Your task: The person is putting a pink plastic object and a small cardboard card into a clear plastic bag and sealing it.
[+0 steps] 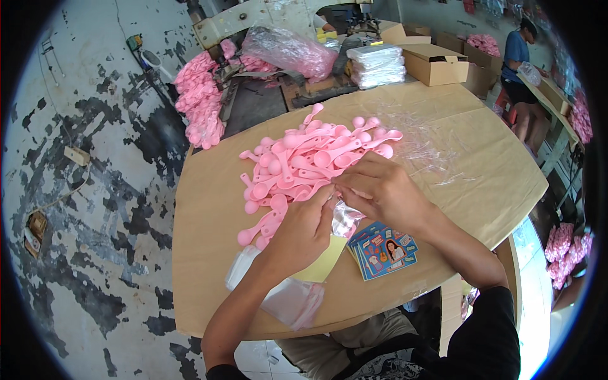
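My left hand (303, 229) and my right hand (385, 193) meet at the near edge of a heap of pink measuring spoons (320, 149). The fingers of both are closed in a pinch at the top of a small clear plastic bag (346, 220), which hangs shiny and crumpled between them. What is inside it is hard to make out. Beneath the hands lies a yellow sheet (322, 261), partly covered by my left hand. A fanned stack of blue printed cards (384, 252) rests below my right hand. Flat clear bags (294, 304) lie under my left forearm.
Thin clear plastic strips (430, 149) are scattered right of the spoons on the brown-covered table (500, 183). Behind it are bagged pink goods (201, 95), a large clear bag (288, 50), stacked clear packs (377, 65) and a cardboard box (436, 63). Another person (520, 69) works at the far right.
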The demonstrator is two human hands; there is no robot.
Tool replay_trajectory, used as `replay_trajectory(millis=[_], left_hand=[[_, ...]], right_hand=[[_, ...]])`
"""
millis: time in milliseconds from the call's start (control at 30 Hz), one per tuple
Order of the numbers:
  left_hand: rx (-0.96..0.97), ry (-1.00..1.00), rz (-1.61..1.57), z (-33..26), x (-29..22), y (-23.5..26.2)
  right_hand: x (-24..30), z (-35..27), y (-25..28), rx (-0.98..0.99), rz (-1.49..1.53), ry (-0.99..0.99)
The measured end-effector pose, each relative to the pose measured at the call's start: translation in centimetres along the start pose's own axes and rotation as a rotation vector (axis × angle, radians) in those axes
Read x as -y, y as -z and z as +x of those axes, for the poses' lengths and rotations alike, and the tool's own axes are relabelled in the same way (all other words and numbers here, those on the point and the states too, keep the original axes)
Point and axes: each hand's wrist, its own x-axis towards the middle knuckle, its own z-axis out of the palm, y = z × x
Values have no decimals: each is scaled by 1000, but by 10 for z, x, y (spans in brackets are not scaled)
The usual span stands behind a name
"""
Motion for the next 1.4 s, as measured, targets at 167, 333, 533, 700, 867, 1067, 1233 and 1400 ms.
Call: replay_trajectory(millis=[167,333,533,700,867,1067,1233,1400], left_hand=[[23,-45,-19,-2,12,-4],[5,-68,-146,-9,15,0],[-96,155,-834,2,34,9],[-93,208,-990,3,40,11],[-13,283,-966,3,53,8],[27,171,-937,-2,45,7],[-13,159,-896,-1,37,-3],[-102,228,-874,-2,39,-4]], right_hand=[[1,2,6,65,44,-68],[-18,8,29,-174,585,-497],[-57,-16,113,130,995,-322],[-151,-49,131,481,418,-649],[-126,-27,110,-131,-240,-588],[-14,-7,13,183,380,-389],[7,-13,-20,213,668,-575],[-2,-18,-22,196,702,-623]])
